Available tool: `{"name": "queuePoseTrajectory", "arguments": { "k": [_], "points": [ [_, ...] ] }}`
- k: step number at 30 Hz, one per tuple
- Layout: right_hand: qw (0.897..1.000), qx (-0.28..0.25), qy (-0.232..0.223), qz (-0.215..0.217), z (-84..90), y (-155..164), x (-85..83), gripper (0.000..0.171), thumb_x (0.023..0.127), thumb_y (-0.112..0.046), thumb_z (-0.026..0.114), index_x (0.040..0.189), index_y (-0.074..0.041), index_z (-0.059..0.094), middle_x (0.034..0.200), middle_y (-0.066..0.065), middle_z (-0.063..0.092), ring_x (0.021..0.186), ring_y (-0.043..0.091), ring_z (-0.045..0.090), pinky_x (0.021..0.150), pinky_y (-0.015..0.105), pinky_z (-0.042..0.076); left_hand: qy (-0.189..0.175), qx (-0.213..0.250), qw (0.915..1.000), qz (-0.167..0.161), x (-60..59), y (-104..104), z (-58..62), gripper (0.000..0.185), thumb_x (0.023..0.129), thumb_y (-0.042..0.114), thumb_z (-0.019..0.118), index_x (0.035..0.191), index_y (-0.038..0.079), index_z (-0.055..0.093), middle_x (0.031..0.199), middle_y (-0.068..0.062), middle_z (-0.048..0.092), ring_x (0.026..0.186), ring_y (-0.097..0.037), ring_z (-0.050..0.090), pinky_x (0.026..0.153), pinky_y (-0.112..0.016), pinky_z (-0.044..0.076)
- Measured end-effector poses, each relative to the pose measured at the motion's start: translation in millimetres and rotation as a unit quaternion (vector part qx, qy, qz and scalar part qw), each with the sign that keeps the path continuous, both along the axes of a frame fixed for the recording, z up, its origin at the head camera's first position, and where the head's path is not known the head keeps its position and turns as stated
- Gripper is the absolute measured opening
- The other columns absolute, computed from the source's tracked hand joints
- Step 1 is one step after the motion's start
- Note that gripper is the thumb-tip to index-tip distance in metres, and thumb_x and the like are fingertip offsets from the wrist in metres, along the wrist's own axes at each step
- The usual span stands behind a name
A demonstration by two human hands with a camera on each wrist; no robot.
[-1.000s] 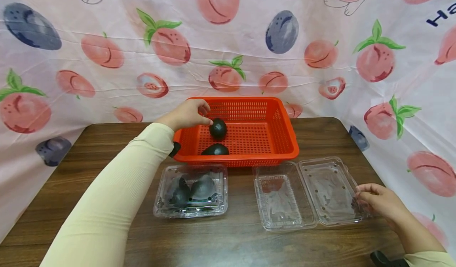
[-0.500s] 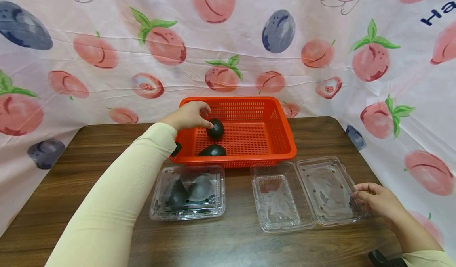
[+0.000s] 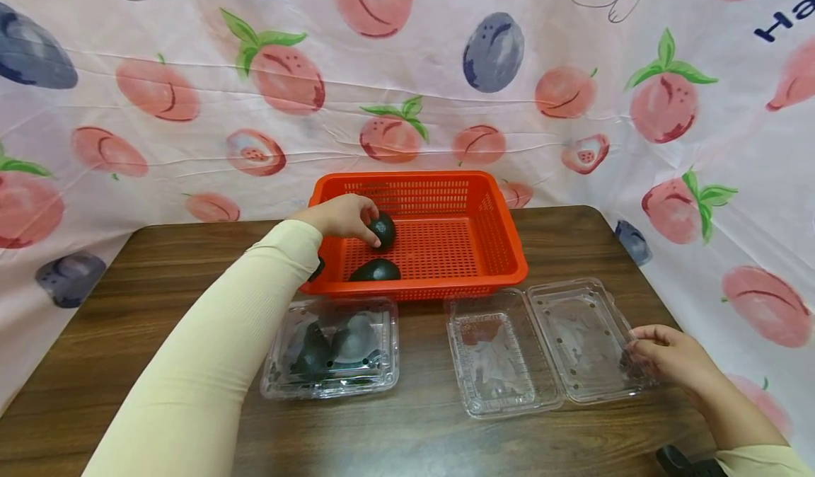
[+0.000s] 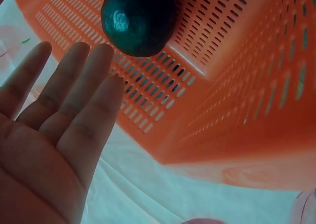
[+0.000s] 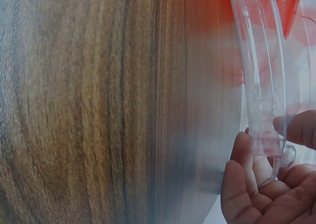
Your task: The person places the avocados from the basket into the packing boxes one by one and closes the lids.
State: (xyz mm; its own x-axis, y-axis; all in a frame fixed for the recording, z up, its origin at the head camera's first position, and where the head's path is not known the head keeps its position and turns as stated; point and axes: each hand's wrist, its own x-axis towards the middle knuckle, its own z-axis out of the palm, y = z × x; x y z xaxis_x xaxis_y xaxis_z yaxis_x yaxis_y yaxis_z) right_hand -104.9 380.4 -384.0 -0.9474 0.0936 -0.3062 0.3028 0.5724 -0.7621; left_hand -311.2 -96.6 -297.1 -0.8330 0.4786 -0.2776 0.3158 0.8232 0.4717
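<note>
My left hand [image 3: 340, 216] reaches into the orange basket [image 3: 503, 247] with relaxed fingers touching a dark avocado [image 3: 384, 230] near the basket's back left corner, not yet gripping it. My right hand [image 3: 668, 357] pinches the right edge of the open clear clamshell box [image 3: 541, 346], which lies near the table's front right corner. A second avocado [image 3: 376, 271] lies by the basket's front wall, and a closed clamshell of avocados [image 3: 331, 349] sits just in front.

From the left wrist, my fingers [image 4: 84, 95] stay straight, the avocado [image 4: 138, 19] just beyond their tips on the basket's mesh [image 4: 237, 86].

From the right wrist, my fingertips [image 5: 247, 160] and thumb clamp the clamshell's rim [image 5: 261, 86] above the wooden table [image 5: 98, 110].
</note>
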Motion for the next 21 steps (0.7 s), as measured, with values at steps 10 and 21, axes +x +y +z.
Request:
{"name": "queuePoseTrajectory", "arguments": {
  "k": [10, 21],
  "points": [
    [1.000, 0.005, 0.004, -0.007, -1.2, -2.1, 0.2, 0.036, 0.094, -0.008, 0.051, 0.115, 0.020, 0.046, 0.084, -0.002, 0.065, 0.070, 0.003, 0.057, 0.060, 0.025, 0.049, -0.019, -0.034, 0.9991, -0.013, 0.3, 6.6, -6.7, 0.056, 0.081, 0.022, 0.076, 0.126, -0.004, 0.054, 0.118, -0.023, 0.059, 0.107, -0.033, 0.054, 0.093, -0.044, 0.046],
    [1.000, -0.005, 0.010, -0.008, -4.9, -1.6, 0.3, 0.035, 0.096, -0.007, 0.047, 0.118, 0.021, 0.045, 0.092, 0.002, 0.068, 0.074, 0.001, 0.059, 0.062, 0.025, 0.050, -0.033, -0.054, 0.9978, -0.019, 1.0, 10.4, -15.8, 0.061, 0.079, 0.023, 0.078, 0.129, -0.003, 0.054, 0.120, -0.021, 0.058, 0.104, -0.031, 0.052, 0.095, -0.044, 0.045]
  ]
}}
